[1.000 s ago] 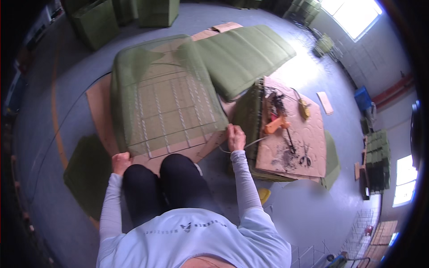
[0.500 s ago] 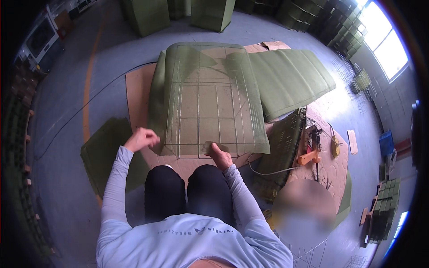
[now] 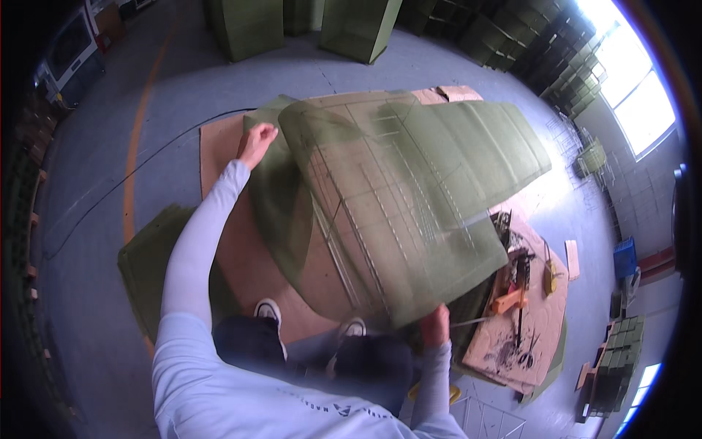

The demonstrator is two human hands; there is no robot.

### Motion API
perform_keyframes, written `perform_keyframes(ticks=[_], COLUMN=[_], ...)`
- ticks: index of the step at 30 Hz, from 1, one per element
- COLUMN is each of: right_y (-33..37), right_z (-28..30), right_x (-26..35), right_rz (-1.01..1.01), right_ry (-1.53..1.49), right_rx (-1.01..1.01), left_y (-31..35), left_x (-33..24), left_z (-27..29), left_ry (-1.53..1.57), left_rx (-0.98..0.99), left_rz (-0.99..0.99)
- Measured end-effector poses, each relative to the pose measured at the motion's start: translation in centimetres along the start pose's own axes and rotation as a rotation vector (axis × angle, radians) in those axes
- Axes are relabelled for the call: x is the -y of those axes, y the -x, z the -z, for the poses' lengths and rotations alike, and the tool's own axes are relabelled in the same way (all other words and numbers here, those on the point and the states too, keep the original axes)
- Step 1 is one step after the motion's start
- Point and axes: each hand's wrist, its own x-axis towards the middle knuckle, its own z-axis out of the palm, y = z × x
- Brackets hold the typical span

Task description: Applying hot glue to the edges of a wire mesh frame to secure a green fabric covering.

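In front of me lies a wire frame [image 3: 371,192] of thin metal rods, tilted, with a translucent green mesh sheet [image 3: 468,267] wrapped over it. My right hand [image 3: 436,327] is closed at the sheet's near edge, low on the right; its fingertips are partly hidden. My left hand [image 3: 256,145] is raised at the far left side, beside the mesh's left flap. Its fingers are curled together, and I cannot see whether anything is between them. A second green sheet [image 3: 504,157] with ridges lies to the right, partly under the frame.
Cardboard [image 3: 219,157] covers the floor beneath. A cardboard-topped surface [image 3: 475,351] at right holds an orange-handled tool [image 3: 507,301], a yellow-handled tool [image 3: 550,280] and scissors [image 3: 528,356]. Green sheets [image 3: 164,267] lie at left. Green boxes [image 3: 248,29] stand at the back.
The mesh-covered frame has turned and tilted, its near end swinging right. My left hand has moved forward and up; my right hand has moved right and nearer me. My legs have shifted.
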Motion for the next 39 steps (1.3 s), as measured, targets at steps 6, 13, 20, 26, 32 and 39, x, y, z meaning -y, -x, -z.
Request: perform_keyframes(ticks=[6,13,20,26,32,39], right_y=[3.0,2.8,-9.2,-15.5,-9.5,-3.1], right_z=[-4.3,-4.3,-1.6,-3.9,2.4,3.6], right_x=[-3.0,0.9,11.0,11.3,4.1,1.9], right_rz=[-0.269,-0.217,-0.194,-0.161,0.276,0.213], right_ry=[0.145,0.200,0.365,0.280,0.583,0.435], right_rx=[0.063,-0.045,0.245,0.248,-0.048,-0.001], left_y=[-11.1,-8.4,9.7,24.1,31.1,35.2], left_x=[7.4,4.3,-8.6,-11.0,-10.4,-10.1], left_z=[-3.9,-4.0,14.7,18.6,17.8,16.6], left_ry=[-0.079,0.306,0.426,0.489,0.536,0.553], left_rx=[-0.087,0.403,0.152,0.016,-0.006,-0.098], left_rz=[0.273,0.377,0.428,0.512,0.629,0.649])
